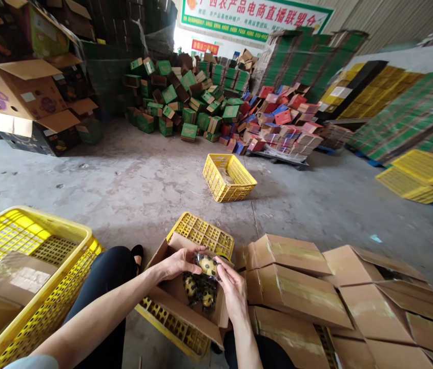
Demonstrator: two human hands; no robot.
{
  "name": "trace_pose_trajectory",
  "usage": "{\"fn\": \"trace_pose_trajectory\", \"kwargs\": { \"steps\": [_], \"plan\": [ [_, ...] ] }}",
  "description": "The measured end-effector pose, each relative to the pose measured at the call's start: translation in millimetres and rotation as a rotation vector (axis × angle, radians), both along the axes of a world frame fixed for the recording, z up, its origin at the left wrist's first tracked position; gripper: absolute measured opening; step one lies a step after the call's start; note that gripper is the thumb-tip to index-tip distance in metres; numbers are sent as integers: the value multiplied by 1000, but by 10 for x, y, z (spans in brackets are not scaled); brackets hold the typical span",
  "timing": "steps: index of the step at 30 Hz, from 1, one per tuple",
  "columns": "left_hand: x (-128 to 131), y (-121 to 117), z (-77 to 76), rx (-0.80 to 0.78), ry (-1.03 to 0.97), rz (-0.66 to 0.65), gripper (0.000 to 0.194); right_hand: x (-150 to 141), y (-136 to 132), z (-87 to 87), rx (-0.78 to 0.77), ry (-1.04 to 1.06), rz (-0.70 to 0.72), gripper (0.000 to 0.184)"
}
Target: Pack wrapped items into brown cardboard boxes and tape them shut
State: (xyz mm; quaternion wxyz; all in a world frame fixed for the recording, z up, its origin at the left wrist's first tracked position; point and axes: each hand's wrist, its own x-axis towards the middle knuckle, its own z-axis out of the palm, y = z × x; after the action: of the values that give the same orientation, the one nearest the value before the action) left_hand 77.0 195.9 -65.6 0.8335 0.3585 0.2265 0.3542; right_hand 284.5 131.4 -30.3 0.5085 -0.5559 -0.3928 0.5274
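Note:
Between my two hands is a clear plastic packet (207, 266) with a yellow, dark-spotted thing inside; its exact kind I cannot make out. My left hand (178, 262) pinches the packet's left end with thumb and fingers. At the opposite end, the fingers of my right hand (233, 283) are closed on it. Both hands are above an open cardboard box (185, 311) in front of me. Similar yellow-and-black wrapped pieces (208, 298) lie in the box, partly hidden by my right hand. Underneath the box is a yellow plastic crate (200, 229).
At the left stands a large yellow crate (89, 241) holding cardboard boxes (16, 277). Several brown cartons (296, 292) sit close together on my right. Another yellow crate (226, 192) rests on the floor ahead. Green boxes (189, 132) and red boxes (283, 117) lie heaped farther back.

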Motion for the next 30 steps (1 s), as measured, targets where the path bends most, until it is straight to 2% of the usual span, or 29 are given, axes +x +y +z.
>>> {"fn": "trace_pose_trajectory", "kwargs": {
  "steps": [4, 9, 12, 18, 23, 26, 30],
  "plan": [
    [-37, -46, 57, -57, 51, -78, 91, -1, -9, 25, 14, -50, -28, 48],
    [-86, -75, 111, -194, 157, -109, 81, 1, -18, 27, 20, -72, -35, 45],
    [-73, -70, 106, -225, 129, -128, 77, 11, -22, 17, 33, -80, -5, 44],
    [-24, -56, 67, -216, 62, -77, 66, 9, -32, 44, 62, -90, 23, 42],
    [-39, -40, 112, -234, 58, 6, 51, 39, -17, -1, 103, -88, 57, 40],
    [-64, -19, 120, -197, 75, 22, 51, 52, -10, -39, 115, -49, 79, 48],
    [-59, 3, 47, -121, 113, 80, 57, 20, -31, -21, 88, 52, 80, 62]
  ]
}}
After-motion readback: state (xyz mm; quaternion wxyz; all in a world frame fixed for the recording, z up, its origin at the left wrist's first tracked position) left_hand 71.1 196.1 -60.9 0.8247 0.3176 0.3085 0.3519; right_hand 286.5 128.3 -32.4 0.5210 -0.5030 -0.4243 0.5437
